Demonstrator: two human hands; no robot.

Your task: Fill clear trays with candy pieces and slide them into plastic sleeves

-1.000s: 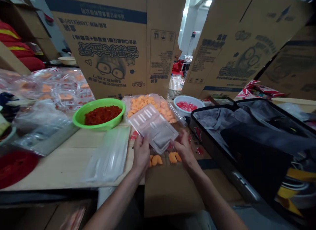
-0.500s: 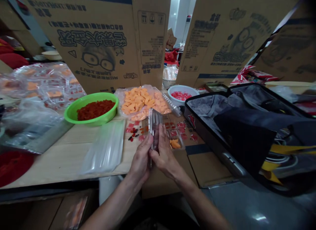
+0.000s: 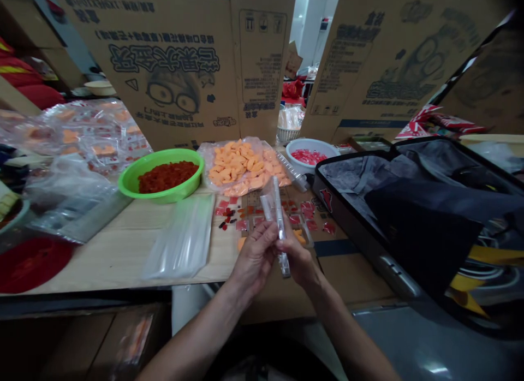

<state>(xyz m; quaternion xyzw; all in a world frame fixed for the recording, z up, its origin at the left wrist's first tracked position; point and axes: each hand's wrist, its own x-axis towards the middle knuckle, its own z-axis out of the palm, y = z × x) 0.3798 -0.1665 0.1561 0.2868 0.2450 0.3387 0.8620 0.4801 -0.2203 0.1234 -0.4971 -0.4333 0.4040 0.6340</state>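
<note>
Clear plastic tray (image 3: 278, 217) stands edge-on between the hands. Against the earlier frame it sits further right over the work surface, and its lean has reversed: the top once tipped slightly toward the right of the view, and now it tips slightly left. Its long axis runs nearly upright, the upper end pointing away from the person and the lower end dropping just below the hands. The left hand (image 3: 256, 258) is closed around the tray's lower part, with its fingers (image 3: 266, 233) curled against the near face. The right hand (image 3: 298, 258) is closed on the other side, pinching the same part. Both have firm hold of the tray, above small red and orange pieces (image 3: 241, 225) scattered beyond the hands. Further off lie a bag of orange pieces (image 3: 239, 165), a green bowl (image 3: 131, 179) of red granules, and a white bowl (image 3: 311, 143).
</note>
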